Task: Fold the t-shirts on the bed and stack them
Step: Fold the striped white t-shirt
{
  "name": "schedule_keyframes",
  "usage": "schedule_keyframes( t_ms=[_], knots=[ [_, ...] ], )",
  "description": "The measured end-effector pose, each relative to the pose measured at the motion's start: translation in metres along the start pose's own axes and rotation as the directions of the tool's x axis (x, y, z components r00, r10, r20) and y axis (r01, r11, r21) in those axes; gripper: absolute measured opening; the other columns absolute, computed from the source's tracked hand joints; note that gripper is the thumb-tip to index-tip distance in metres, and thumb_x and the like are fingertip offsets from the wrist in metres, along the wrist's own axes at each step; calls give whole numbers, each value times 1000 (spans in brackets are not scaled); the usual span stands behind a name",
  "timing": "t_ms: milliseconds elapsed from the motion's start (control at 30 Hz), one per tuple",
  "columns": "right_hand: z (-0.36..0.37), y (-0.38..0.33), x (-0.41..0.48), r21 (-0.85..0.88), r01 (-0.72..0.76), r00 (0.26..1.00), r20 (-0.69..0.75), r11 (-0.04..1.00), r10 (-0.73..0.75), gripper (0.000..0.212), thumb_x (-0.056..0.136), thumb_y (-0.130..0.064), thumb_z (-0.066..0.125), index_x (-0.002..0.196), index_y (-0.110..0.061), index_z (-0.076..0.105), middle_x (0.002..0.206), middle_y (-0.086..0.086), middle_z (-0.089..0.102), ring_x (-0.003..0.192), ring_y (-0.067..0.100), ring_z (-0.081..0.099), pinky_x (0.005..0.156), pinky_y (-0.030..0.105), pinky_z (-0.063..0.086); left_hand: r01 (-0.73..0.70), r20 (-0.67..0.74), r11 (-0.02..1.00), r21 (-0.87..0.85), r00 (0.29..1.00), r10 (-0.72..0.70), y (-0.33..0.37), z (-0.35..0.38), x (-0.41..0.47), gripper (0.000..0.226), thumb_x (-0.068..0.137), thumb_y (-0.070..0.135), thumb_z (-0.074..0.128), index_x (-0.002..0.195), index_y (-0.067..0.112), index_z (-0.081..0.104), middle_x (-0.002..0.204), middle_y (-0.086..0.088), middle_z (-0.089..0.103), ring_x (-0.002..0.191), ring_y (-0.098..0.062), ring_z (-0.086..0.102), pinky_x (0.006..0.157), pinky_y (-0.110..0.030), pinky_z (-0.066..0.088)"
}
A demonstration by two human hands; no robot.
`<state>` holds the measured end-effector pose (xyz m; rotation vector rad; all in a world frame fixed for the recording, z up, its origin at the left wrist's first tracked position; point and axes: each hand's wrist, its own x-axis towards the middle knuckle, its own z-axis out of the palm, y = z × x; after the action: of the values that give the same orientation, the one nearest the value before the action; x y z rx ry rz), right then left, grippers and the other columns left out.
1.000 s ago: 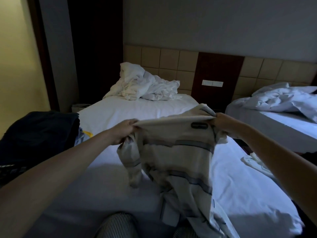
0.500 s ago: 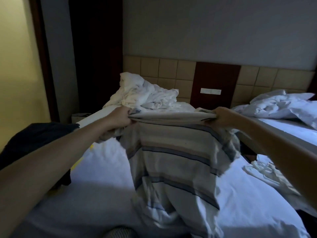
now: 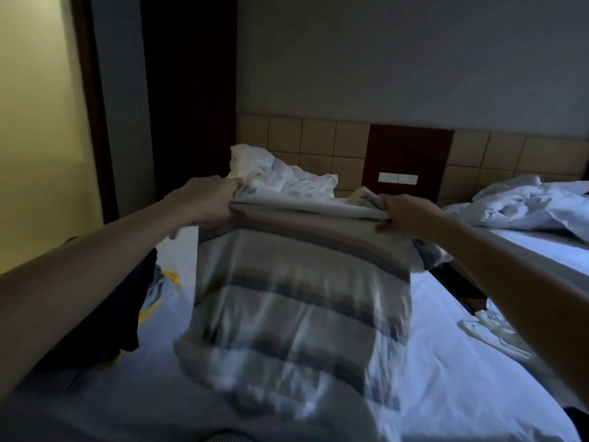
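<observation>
Two hands hold a striped t-shirt [image 3: 293, 298] up over the bed [image 3: 446, 362].
The left hand [image 3: 207, 199] and right hand [image 3: 406, 215] each grip the shirt's top edge, fingers curled round the cloth; its blurred lower part hangs towards the sheet. A dark garment [image 3: 127, 307] lies on the bed at left, crumpled white bedding [image 3: 287, 177] at its head.

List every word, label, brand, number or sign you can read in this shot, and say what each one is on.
No text can be read in this shot.
Striped t-shirt, gripped at its top edge by the left hand and the right hand: only stripes show, and they are blurred; no print or tag is visible.
White switch plate on the dark headboard panel: any marking is too small to read.
</observation>
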<state>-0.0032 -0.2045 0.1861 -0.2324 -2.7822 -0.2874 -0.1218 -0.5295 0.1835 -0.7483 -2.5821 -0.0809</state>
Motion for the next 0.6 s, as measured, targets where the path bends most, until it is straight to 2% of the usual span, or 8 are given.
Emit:
schedule_keyframes(
  t_ms=[67, 133, 200, 267, 333, 400, 500, 600],
  knots=[
    [-3, -4, 9, 81, -53, 990, -127, 995, 63, 32, 86, -27, 64, 111, -8, 57, 100, 12, 63, 91, 29, 61, 70, 34, 43, 38, -52, 970, -240, 997, -52, -3, -2, 2, 16, 82, 31, 66, 83, 16, 61, 78, -5, 62, 70, -22, 58, 61, -32, 46],
    [-6, -6, 12, 329, -26, 997, -62, 944, 49, 18, 84, -13, 65, 98, -4, 59, 81, 9, 57, 79, 23, 57, 67, 29, 40, 44, 48, 876, -480, 999, -24, -9, 1, 3, 16, 78, 13, 70, 70, 13, 57, 71, -7, 58, 63, -20, 56, 52, -27, 41],
    [-9, -13, 2, 558, 20, 999, 12, 830, -33, 16, 85, -4, 62, 99, -11, 56, 69, -1, 52, 64, 6, 55, 57, 13, 40, 73, 118, 756, -651, 993, 6, -12, 7, -5, 8, 82, 9, 69, 87, 10, 62, 76, -6, 61, 63, -13, 59, 52, -21, 44],
    [-4, -20, -9, 726, 2, 996, 56, 687, -62, 21, 89, -1, 58, 103, -15, 55, 72, -3, 54, 67, 3, 57, 49, 7, 41, 50, 116, 702, -710, 992, 46, -16, 18, -11, 33, 80, 32, 73, 104, 12, 61, 90, -4, 64, 79, -14, 62, 67, -27, 49],
    [7, -20, -16, 758, 3, 990, 92, 653, -111, 25, 88, -8, 62, 112, -14, 56, 86, 4, 61, 87, 18, 61, 60, 9, 45, 56, 193, 775, -630, 977, 86, -21, 28, -17, 49, 70, 52, 76, 101, 18, 58, 92, 4, 62, 85, -12, 59, 71, -29, 46],
    [18, -19, -17, 635, 29, 965, 182, 772, -186, 46, 82, -23, 72, 124, -19, 54, 102, 6, 64, 96, 21, 60, 77, 23, 49, 27, 343, 932, -362, 933, 106, -22, 34, -22, 47, 71, 54, 74, 101, 25, 52, 93, 10, 56, 85, -9, 55, 69, -26, 41],
    [33, -23, -12, 336, 94, 923, 324, 937, -209, 44, 74, -31, 78, 110, -16, 60, 96, 1, 64, 86, 18, 59, 76, 27, 45, -83, 340, 996, -22, 937, 86, -16, 38, -21, 37, 79, 51, 68, 102, 25, 54, 94, 4, 59, 82, -14, 55, 66, -29, 41],
    [44, -22, -13, 308, 94, 946, 267, 947, -181, 17, 83, -26, 69, 88, -12, 62, 76, 1, 58, 75, 17, 55, 63, 18, 39, 23, 220, 982, -187, 975, 19, -11, 42, -17, 26, 88, 22, 59, 67, 23, 45, 65, -1, 47, 57, -14, 43, 53, -30, 29]
  ],
)
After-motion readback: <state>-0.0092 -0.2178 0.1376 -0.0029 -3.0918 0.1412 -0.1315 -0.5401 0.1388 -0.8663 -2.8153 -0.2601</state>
